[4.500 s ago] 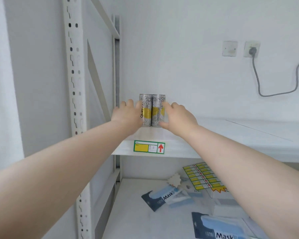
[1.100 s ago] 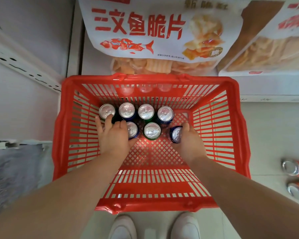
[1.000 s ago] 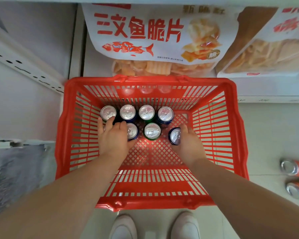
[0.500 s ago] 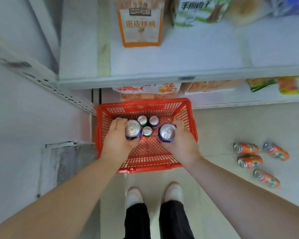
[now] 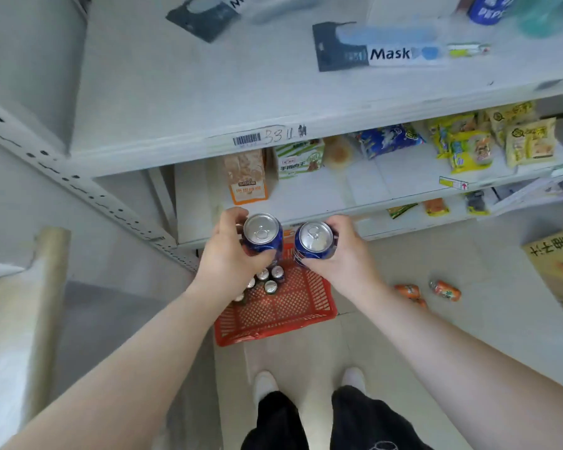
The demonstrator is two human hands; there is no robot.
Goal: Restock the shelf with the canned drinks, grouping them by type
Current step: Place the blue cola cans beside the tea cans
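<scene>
- Both hands are raised above the red basket (image 5: 283, 316), each holding a drink.
- Left hand (image 5: 231, 251) wraps its fingers round the left blue can (image 5: 262, 233), held upright.
- Right hand (image 5: 342, 254) wraps round the right blue can (image 5: 314, 240), close beside the first but apart from it.
- Several more cans (image 5: 268, 280) stand upright in the basket's far left part.
- Orange cans (image 5: 444, 290) lie on their sides on the floor, right of the basket.
- White shelf (image 5: 208, 102) rises beyond the basket, with a mask pack (image 5: 381, 48) lying on it.
</scene>
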